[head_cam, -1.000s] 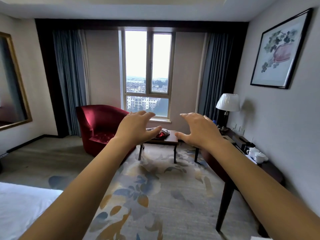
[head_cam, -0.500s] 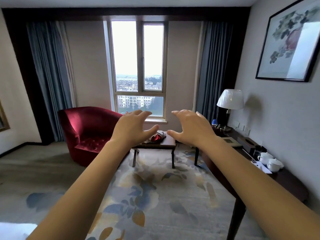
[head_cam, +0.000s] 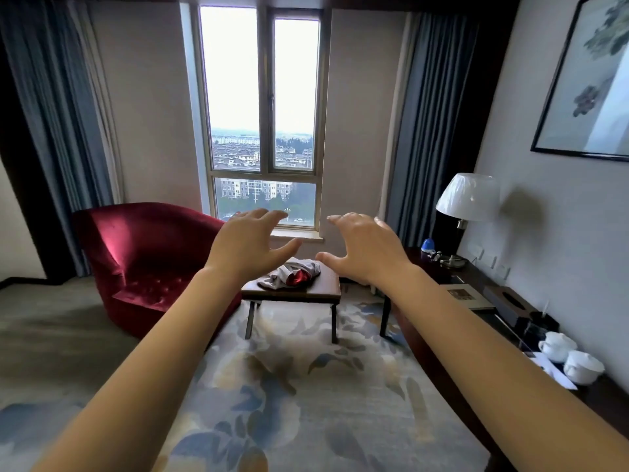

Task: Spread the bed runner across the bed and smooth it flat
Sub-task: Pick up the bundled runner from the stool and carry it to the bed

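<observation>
- carpet (head_cam: 306,386): pale, with large blue, grey and ochre leaf shapes, covers most of the floor.
- window (head_cam: 262,114): tall, two panes over a lower one, city buildings outside. Blue-grey curtains (head_cam: 61,114) hang drawn back on both sides.
- armchair (head_cam: 143,253): dark red velvet, left of the window, just beside the small table.
- desk (head_cam: 476,277): dark wood, runs along the right wall. framed picture (head_cam: 592,83) hangs on the wall above it.
- left hand (head_cam: 248,247): arm stretched forward, hand in mid-air, fingers spread and lightly bent, thumb out, nothing in it.
- right hand (head_cam: 367,250): same pose, mirrored, fingers spread, nothing held. Hands near each other, not touching.
- small table (head_cam: 326,286): low, brown top, thin legs, stands on the carpet under the window, beyond both hands.
- lamp (head_cam: 468,197): white shade, at the far end of the desk.
- bed runner (head_cam: 292,274): lies on the small table, left part of the top. Crumpled into a loose heap, not spread. Grey fabric outside, shiny red showing in the folds. Neither hand touches it; in the view it sits between and below them.
- two white lidded cups (head_cam: 558,345): on the near end of the desk, side by side.
</observation>
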